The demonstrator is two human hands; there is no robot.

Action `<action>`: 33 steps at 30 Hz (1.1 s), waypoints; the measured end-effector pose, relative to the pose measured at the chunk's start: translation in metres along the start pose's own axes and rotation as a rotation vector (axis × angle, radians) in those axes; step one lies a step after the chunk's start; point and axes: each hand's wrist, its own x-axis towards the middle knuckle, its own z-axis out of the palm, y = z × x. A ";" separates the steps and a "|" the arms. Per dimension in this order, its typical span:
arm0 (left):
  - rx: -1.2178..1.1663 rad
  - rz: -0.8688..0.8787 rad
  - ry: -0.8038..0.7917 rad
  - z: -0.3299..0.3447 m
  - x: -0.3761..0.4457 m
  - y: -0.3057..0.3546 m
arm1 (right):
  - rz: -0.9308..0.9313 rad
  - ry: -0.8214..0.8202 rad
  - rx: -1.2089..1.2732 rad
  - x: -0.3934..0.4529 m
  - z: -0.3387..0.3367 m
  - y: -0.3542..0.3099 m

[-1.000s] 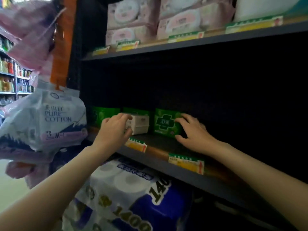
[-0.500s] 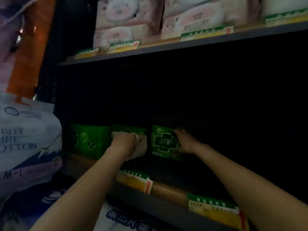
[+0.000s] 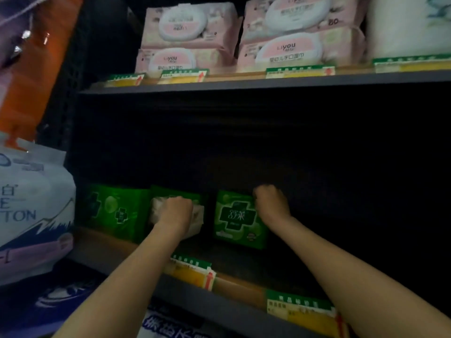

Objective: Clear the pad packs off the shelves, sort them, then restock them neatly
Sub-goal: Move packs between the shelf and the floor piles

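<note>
- Both hands reach deep into the dark middle shelf (image 3: 239, 311), where the pad packs stand at the back
- The left hand (image 3: 174, 212) has its fingers curled over a pale pack (image 3: 195, 215); it seems to grip it from the front, but the fingertips are hidden behind the pack, so how firm the hold is I cannot tell
- The right hand (image 3: 271, 203) is closed around the upper right corner of a green pack (image 3: 238, 220), with the knuckles on top and the thumb side against the pack edge
- This green pack stands upright, its long axis vertical and its printed face toward the camera; it lies just to the left of the right hand and below it, and is apart from the pale pack by a dark gap
- More green packs (image 3: 114, 211) stand in a row to the left of the left hand, one partly behind the pale pack
- The right hand is clearly the nearer one to the lone green pack, and the left hand is nearer to the row; I judge each hand will pull its own pack forward, toward the shelf front edge with the price labels (image 3: 192, 274)
- Pink wipe packs (image 3: 188, 40) are stacked on the shelf above
- A large white cotton pack (image 3: 31, 206) hangs at the far left, outside the shelf
</note>
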 end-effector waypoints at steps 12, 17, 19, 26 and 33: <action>-0.064 0.143 0.361 -0.050 -0.050 0.013 | 0.294 -0.626 0.570 -0.048 -0.086 0.025; -0.657 0.375 0.082 -0.057 -0.050 -0.011 | 0.152 -0.597 0.345 -0.054 -0.087 0.010; -0.517 0.353 -0.058 -0.051 -0.045 -0.022 | 0.070 -0.474 0.137 -0.061 -0.091 0.008; -0.220 0.073 -0.369 -0.042 -0.019 -0.030 | 0.019 -0.402 -0.078 -0.078 -0.118 0.027; -0.094 -0.035 -0.391 -0.049 -0.027 -0.024 | -0.003 -0.330 -0.107 -0.096 -0.119 0.039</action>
